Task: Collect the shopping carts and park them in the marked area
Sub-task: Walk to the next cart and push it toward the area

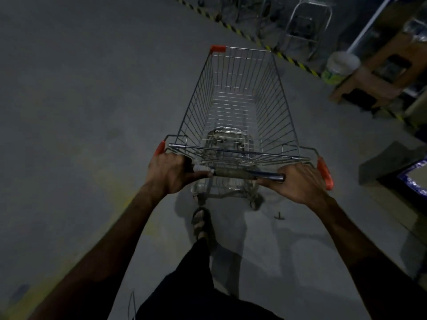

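wire shopping cart (240, 107) stretches straight ahead of my hands. my left hand (169, 173) and right hand (298, 182) both curl round its handle bar (242, 173), wide apart; yellow-black floor tape (242, 34) lies far beyond my right hand.

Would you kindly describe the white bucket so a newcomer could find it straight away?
Follow the black-and-yellow striped floor line beyond the shopping cart toward the right. The white bucket stands beside it, next to a brown stool; its green-printed side is unmistakable.
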Available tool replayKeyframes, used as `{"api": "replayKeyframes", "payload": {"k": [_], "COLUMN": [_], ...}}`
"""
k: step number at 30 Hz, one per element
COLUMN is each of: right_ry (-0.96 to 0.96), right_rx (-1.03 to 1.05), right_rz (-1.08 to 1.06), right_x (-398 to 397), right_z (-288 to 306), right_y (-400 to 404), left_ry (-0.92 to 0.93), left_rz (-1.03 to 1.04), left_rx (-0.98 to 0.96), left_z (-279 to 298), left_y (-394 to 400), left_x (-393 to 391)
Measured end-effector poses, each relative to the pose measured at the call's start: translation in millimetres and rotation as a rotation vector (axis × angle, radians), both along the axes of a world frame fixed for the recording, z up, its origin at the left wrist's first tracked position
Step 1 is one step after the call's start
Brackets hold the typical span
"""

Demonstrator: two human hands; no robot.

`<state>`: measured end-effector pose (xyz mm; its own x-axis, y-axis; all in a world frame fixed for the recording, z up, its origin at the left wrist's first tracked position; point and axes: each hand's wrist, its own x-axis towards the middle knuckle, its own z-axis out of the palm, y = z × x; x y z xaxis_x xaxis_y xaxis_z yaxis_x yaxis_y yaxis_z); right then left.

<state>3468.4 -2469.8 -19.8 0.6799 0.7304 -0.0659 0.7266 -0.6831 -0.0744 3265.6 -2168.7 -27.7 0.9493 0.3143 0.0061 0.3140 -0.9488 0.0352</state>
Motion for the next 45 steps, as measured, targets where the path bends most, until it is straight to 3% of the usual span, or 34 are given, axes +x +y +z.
{"api": "replayKeyframes", "payload": {"k": [16, 22, 37, 45], "right_ry": [0.052, 0.050, 0.211, 0.099], "right_rx": [-0.130, -0.037, -0.006, -0.041], "right_rz": [-0.031, 0.011, 0.099, 0.131], "right_x": [249.4, 366.7, 602.8, 708.4], "right_z": [23.9, 1.8, 28.6, 31.9], "right_y": [313.5, 428.5, 764.8, 958.0], "left_ry": [0.104, 0.029, 0.196, 0.139], "left_rz": [0.094, 0.131, 0.257, 0.297], "left_rx": [-0.046, -0.008, -0.050, -0.066], "left_z": [12.3, -1.6, 7.9, 0.1], "left_y": [295.4, 408.6, 715.8, 902.3], "left_x": [249.5, 345.8, 566.6, 668.7]}}
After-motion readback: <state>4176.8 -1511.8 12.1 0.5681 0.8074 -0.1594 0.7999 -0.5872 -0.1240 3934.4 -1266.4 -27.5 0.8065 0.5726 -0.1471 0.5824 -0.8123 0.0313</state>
